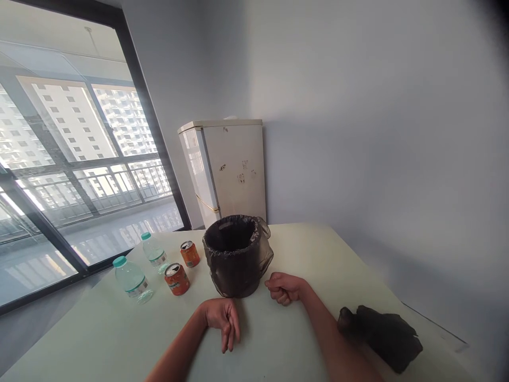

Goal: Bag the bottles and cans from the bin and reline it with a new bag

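Note:
A small bin lined with a dark plastic bag (237, 254) stands upright on the pale table (302, 249). My left hand (221, 318) rests on the table just in front of the bin, fingers loosely drooping and apart, holding nothing. My right hand (284, 288) lies at the bin's lower right, curled into a loose fist beside the bag's edge, with nothing visible in it.
Two clear water bottles with teal caps (132, 280) (154, 251) and two orange drink cans (177, 278) (190, 253) stand left of the bin. A crumpled dark plastic bag (382, 333) lies by my right forearm. A white fridge (225, 170) stands behind the table; a large window fills the left.

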`<state>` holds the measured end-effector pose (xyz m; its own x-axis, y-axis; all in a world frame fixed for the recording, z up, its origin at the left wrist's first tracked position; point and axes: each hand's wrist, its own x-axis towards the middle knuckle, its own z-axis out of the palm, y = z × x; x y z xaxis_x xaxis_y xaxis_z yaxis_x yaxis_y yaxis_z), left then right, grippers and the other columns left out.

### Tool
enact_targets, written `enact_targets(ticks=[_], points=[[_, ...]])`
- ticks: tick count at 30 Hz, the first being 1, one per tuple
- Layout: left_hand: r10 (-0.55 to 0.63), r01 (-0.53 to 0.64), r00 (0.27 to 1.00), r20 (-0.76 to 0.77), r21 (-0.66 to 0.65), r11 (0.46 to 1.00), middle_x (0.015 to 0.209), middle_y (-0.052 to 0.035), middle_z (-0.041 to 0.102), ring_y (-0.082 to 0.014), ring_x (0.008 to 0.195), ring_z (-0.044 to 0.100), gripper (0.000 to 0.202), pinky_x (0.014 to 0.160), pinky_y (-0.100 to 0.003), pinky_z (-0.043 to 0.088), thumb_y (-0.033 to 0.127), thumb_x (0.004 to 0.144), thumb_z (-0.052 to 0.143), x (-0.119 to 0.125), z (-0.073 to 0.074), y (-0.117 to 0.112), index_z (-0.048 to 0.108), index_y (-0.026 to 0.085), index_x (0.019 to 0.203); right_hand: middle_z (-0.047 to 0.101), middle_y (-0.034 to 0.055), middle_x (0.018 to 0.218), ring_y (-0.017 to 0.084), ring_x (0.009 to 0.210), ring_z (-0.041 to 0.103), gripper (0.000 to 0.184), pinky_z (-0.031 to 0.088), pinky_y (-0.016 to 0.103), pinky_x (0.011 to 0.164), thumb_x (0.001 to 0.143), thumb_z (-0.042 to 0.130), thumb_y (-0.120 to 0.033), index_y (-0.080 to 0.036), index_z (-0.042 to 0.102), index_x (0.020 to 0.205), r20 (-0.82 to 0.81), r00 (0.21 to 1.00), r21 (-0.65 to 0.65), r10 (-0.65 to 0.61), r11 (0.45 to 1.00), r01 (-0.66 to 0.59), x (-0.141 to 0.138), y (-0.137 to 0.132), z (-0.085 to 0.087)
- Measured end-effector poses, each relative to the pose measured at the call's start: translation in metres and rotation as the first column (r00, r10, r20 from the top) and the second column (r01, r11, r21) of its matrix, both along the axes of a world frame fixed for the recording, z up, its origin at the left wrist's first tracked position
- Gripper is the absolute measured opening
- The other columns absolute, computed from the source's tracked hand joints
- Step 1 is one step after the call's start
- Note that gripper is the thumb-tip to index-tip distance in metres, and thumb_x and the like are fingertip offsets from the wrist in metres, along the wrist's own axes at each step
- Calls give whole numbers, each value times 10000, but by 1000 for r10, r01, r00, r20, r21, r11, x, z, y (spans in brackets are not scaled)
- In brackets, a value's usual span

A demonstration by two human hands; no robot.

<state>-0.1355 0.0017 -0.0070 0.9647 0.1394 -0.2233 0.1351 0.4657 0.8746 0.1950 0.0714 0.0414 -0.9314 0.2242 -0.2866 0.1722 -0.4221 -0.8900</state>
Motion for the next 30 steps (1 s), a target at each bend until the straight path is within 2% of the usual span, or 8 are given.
enact_targets(ticks=[3,6,10,14,19,24,27,30], points=[[-8,8,1000,-7,5,1000,664,-172,768,-306,464,720,480,426,-359,588,465,685,980,1,1,2,859,48,890,219,-119,527,30,421,142,772,181,144,358,828,816,-706,-226,257,597,7,1000,-1,-11,1000,11,0,0,-1],[1,0,1000,-8,13,1000,668,-170,771,-303,459,716,500,424,-363,591,493,679,981,2,3,1,858,54,885,220,-120,524,35,422,141,765,181,150,361,825,811,-716,-234,257,612,8,1000,0,-16,1000,16,-1,-1,-1],[-14,15,999,-35,32,999,863,-208,817,-335,697,815,516,603,-406,662,540,821,874,4,5,-2,863,75,1045,222,-118,528,38,430,139,766,186,157,366,823,805,-722,-240,245,623,5,1000,2,-16,1000,16,-1,-2,0],[33,-33,999,-4,37,999,1068,-235,820,-363,971,832,433,824,-468,671,417,910,795,5,11,-10,840,88,1188,217,-119,537,38,444,135,753,195,162,377,842,795,-710,-243,245,628,-6,1000,11,-26,1000,26,0,-4,2],[68,-70,997,31,65,995,1395,-258,715,-342,1309,712,462,1091,-445,577,201,961,707,9,25,-18,733,85,1407,212,-122,537,38,448,130,762,195,163,380,842,796,-713,-244,232,636,-10,999,13,-34,999,34,-1,-5,2],[76,-86,991,108,95,992,1561,-239,599,-340,1456,585,590,1218,-473,465,137,935,720,12,28,-19,645,129,1520,206,-121,536,38,445,125,766,187,161,376,851,786,-713,-242,226,624,-14,999,18,-33,999,33,-1,-5,2],[77,-87,991,108,98,991,1501,-249,646,-357,1409,627,626,1189,-499,493,159,910,760,10,21,-17,638,113,1522,215,-119,532,39,441,129,755,193,162,377,861,777,-708,-240,238,617,-15,999,18,-31,999,32,-1,-4,2],[56,-60,996,63,68,996,1309,-246,760,-367,1151,787,567,971,-471,634,263,870,839,8,14,-13,735,91,1401,218,-118,531,38,439,134,754,198,164,382,859,783,-702,-234,247,611,-21,999,15,-37,999,37,-1,-5,2]])
